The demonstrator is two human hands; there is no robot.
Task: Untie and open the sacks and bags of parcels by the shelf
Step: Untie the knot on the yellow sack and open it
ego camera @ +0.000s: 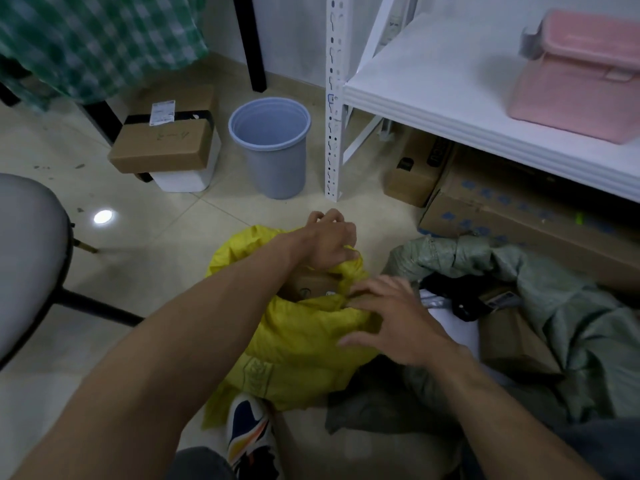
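A yellow woven sack (pixel 298 344) stands on the floor in front of me with its mouth partly open, and a brown cardboard parcel (pixel 311 284) shows inside. My left hand (pixel 330 242) grips the far rim of the sack's mouth with curled fingers. My right hand (pixel 394 317) lies on the near right rim, fingers spread and mostly straight. To the right a grey-green sack (pixel 554 292) lies open, with dark and brown parcels (pixel 509 337) visible in it.
A white metal shelf (pixel 450 98) with a pink case (pixel 575 77) stands at right, cardboard boxes (pixel 512 209) beneath it. A blue bin (pixel 270 147) and a boxed parcel (pixel 166 136) sit behind. A grey chair (pixel 31 258) is at left. My shoe (pixel 249 431) is below the sack.
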